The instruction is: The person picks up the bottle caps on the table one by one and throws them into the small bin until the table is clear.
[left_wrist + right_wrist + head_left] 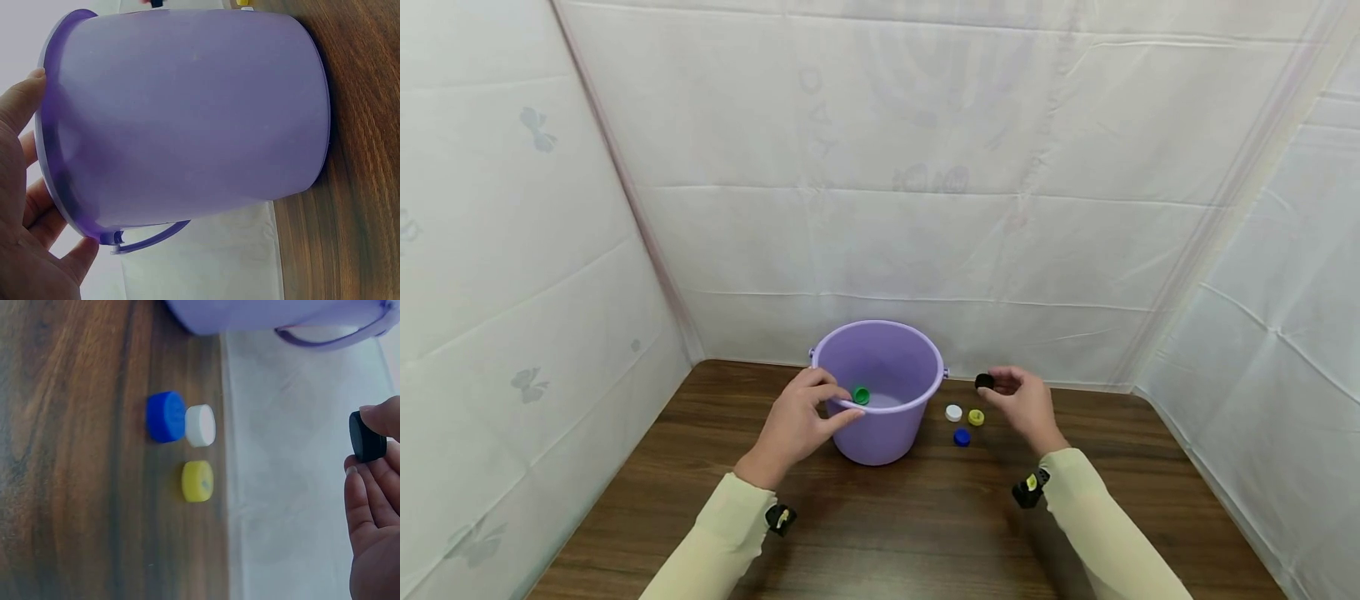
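A purple bucket [880, 433] stands upright on the wooden table. My left hand [797, 421] grips its near-left rim, thumb on the outer side and fingers over the inner side; the left wrist view shows this hand [25, 187] along the rim. Inside the bucket a green bottle cap [861, 396] shows just past the left fingertips. To the bucket's right, my right hand [1026, 406] pinches a black bottle cap [369, 437] between thumb and fingers, raised above the table. Below it lie a white cap [953, 412], a yellow cap [976, 417] and a blue cap [962, 437].
White sheeting [880, 242] hangs behind the table and along both sides. The wooden tabletop [887, 533] reaches toward me in front of the bucket. A purple handle [153, 240] hangs against the bucket's far side.
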`<action>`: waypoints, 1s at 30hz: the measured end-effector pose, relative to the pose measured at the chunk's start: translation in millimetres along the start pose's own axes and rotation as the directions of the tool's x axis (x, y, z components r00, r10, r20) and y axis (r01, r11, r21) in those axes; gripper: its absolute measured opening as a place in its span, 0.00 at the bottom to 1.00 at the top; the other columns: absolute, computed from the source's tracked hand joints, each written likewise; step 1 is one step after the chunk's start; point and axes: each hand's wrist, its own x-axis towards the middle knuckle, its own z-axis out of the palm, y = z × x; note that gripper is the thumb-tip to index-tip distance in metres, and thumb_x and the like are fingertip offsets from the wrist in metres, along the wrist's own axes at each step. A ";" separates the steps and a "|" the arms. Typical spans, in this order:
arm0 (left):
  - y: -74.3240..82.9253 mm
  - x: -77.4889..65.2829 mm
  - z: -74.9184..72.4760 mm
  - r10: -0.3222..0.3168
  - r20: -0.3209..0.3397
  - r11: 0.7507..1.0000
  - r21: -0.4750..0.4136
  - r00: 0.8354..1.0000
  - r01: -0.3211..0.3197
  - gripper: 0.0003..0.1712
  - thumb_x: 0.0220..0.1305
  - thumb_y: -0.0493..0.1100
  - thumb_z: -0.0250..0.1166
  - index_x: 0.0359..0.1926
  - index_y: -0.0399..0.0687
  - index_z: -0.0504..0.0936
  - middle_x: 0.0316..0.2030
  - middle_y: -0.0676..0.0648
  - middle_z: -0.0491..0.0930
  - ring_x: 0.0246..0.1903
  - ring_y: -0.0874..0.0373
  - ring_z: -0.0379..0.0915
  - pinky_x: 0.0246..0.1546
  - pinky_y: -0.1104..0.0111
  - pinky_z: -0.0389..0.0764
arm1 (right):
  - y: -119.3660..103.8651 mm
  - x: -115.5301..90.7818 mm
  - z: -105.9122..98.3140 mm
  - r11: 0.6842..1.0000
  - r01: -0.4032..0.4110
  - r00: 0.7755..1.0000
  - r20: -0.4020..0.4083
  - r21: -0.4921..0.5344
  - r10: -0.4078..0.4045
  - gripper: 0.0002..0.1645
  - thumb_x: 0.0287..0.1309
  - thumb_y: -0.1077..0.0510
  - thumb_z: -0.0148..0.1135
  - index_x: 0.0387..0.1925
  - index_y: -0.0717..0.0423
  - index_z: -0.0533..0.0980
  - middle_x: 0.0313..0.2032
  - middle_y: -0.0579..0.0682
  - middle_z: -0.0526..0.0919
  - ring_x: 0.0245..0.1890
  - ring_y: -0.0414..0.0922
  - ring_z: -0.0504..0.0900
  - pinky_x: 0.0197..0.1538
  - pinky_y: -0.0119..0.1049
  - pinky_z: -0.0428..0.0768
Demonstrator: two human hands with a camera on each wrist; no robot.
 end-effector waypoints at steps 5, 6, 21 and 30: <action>0.0 0.5 -0.2 -0.003 0.003 1.000 -0.005 1.000 0.003 0.13 0.51 0.52 0.82 0.34 0.53 0.91 0.35 0.56 0.77 0.37 0.54 0.74 0.35 0.63 0.81 | -18.9 -4.3 -4.3 0.998 0.040 0.999 0.015 0.042 -0.041 0.21 0.55 0.58 0.78 0.49 0.60 0.84 0.46 0.59 0.89 0.46 0.53 0.88 0.45 0.25 0.83; -0.1 0.6 -0.1 -0.003 0.005 1.000 -0.004 1.000 0.003 0.13 0.51 0.52 0.82 0.34 0.53 0.91 0.35 0.57 0.77 0.37 0.54 0.74 0.36 0.63 0.81 | -21.7 -5.1 -4.9 0.998 0.051 0.999 0.016 0.047 -0.052 0.21 0.55 0.58 0.79 0.49 0.60 0.84 0.46 0.60 0.89 0.46 0.53 0.88 0.44 0.23 0.82; -0.6 0.1 1.8 0.014 0.003 1.000 -0.002 1.000 -0.014 0.13 0.51 0.52 0.82 0.33 0.53 0.90 0.35 0.56 0.78 0.37 0.52 0.75 0.35 0.67 0.80 | -54.7 -8.5 -10.0 0.986 0.147 0.988 0.032 0.080 -0.150 0.23 0.52 0.56 0.81 0.49 0.59 0.85 0.44 0.58 0.90 0.44 0.51 0.88 0.46 0.25 0.83; -3.1 0.4 0.2 0.122 -0.051 0.992 0.044 0.991 -0.119 0.13 0.49 0.51 0.83 0.31 0.52 0.91 0.33 0.56 0.80 0.36 0.62 0.72 0.34 0.68 0.80 | -76.2 -7.7 -6.0 0.975 0.204 0.976 0.058 0.093 -0.210 0.22 0.52 0.55 0.81 0.48 0.58 0.85 0.45 0.58 0.90 0.45 0.53 0.89 0.49 0.43 0.87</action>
